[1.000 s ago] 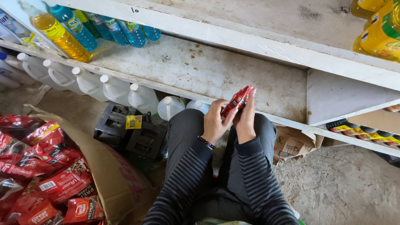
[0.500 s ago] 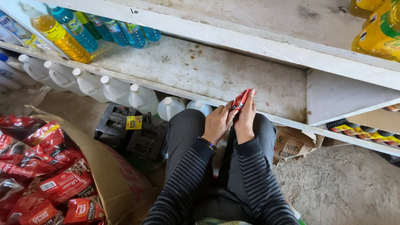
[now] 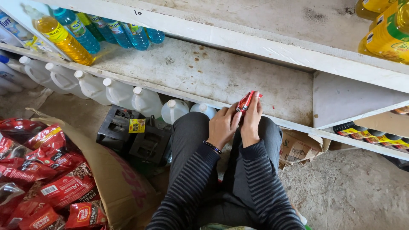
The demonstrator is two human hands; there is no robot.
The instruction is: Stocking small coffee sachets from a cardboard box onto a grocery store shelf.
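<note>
Above knees, at edge of worn white shelf: left hand and right hand both grasping small red packets.

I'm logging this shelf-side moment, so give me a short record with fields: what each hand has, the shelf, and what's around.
left hand: grips the red packets from the left side
right hand: pressed on the same packets, fingers up
shelf: worn white board, bare in front of the hands
on shelf, left: blue bottles, one orange bottle
under shelf: white jugs
floor, left: cardboard box of red pouches
</note>
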